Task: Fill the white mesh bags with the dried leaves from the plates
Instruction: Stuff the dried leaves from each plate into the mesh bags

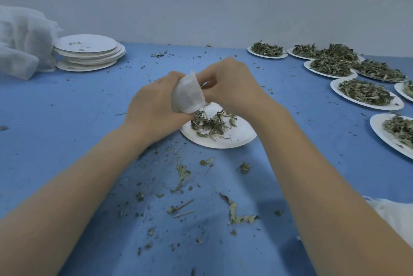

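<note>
Head cam, fwd-down, close over hands [192,94]

Open blue table left of the hands, plates crowding the right.

Left of the left hand [154,106] the table [67,119] lies bare but for crumbs, up to the plate stack [89,52] and mesh heap [22,41] far beyond it. Right of the right hand [232,88], full plates [366,94] line the edge. A plate [223,135] sits just under both hands; loose leaves [237,215] lie nearer, between the forearms.

blue table [67,132] bears leaf-heaped plates [366,94], stacked plates [89,52], scattered leaf crumbs [237,213].
</note>
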Action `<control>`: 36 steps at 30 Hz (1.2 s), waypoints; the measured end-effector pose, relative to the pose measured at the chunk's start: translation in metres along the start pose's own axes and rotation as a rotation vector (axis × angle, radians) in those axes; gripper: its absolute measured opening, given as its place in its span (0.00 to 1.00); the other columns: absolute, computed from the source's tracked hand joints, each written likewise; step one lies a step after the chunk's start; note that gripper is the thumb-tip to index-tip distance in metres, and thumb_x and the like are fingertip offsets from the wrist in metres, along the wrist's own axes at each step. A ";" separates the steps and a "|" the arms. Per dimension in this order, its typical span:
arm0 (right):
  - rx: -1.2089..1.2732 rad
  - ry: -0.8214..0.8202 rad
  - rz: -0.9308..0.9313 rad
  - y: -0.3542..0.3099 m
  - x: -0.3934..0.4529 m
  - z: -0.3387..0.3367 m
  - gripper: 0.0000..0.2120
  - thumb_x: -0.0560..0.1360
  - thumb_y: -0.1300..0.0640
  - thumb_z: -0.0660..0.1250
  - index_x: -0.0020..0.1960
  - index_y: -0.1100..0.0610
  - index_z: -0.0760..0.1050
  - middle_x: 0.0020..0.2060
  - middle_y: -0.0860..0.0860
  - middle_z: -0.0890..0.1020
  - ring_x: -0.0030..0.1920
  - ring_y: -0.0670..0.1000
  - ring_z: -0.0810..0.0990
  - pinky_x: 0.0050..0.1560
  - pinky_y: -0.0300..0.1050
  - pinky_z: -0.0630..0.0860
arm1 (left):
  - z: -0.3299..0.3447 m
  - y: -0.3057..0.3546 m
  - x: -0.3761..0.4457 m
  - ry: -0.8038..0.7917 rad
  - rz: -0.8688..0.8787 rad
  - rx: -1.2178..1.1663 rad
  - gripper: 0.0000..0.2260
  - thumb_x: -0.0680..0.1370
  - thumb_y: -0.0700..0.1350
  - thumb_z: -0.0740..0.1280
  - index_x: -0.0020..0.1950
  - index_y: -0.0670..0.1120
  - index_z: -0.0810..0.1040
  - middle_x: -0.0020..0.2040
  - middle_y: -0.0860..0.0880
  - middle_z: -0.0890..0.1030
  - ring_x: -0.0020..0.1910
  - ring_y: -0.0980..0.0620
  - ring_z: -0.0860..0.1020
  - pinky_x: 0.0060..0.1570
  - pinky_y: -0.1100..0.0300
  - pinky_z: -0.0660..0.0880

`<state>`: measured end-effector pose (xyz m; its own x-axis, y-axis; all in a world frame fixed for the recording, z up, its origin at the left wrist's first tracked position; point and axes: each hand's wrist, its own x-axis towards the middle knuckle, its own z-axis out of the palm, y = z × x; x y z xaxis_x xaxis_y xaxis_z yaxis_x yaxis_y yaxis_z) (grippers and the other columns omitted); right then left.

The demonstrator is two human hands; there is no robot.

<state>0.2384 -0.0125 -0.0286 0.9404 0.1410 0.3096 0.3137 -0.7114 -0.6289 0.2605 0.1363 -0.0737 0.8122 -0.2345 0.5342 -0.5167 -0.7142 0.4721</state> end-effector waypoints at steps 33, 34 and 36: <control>-0.249 -0.237 0.131 0.032 0.002 0.011 0.26 0.77 0.67 0.50 0.61 0.45 0.76 0.63 0.47 0.76 0.55 0.46 0.75 0.41 0.32 0.67 | 0.000 -0.026 0.005 0.013 -0.028 0.213 0.23 0.69 0.45 0.69 0.62 0.46 0.70 0.55 0.43 0.77 0.49 0.37 0.74 0.45 0.50 0.71; -0.242 -0.204 0.123 0.032 0.002 0.010 0.27 0.76 0.68 0.50 0.61 0.45 0.76 0.63 0.47 0.76 0.50 0.45 0.75 0.37 0.30 0.69 | 0.000 -0.026 0.005 0.013 -0.024 0.215 0.23 0.69 0.45 0.69 0.62 0.45 0.70 0.55 0.43 0.77 0.49 0.37 0.75 0.44 0.50 0.71; -0.325 -0.185 0.117 0.030 0.002 0.013 0.29 0.75 0.70 0.50 0.65 0.45 0.73 0.67 0.47 0.73 0.52 0.47 0.75 0.41 0.34 0.72 | 0.001 -0.027 0.005 0.013 -0.018 0.219 0.22 0.69 0.45 0.69 0.62 0.45 0.70 0.55 0.43 0.77 0.49 0.37 0.75 0.44 0.50 0.70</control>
<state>0.2515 -0.0248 -0.0561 0.9844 0.1468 0.0970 0.1731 -0.9068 -0.3844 0.2790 0.1535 -0.0842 0.8163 -0.2132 0.5369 -0.4303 -0.8446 0.3188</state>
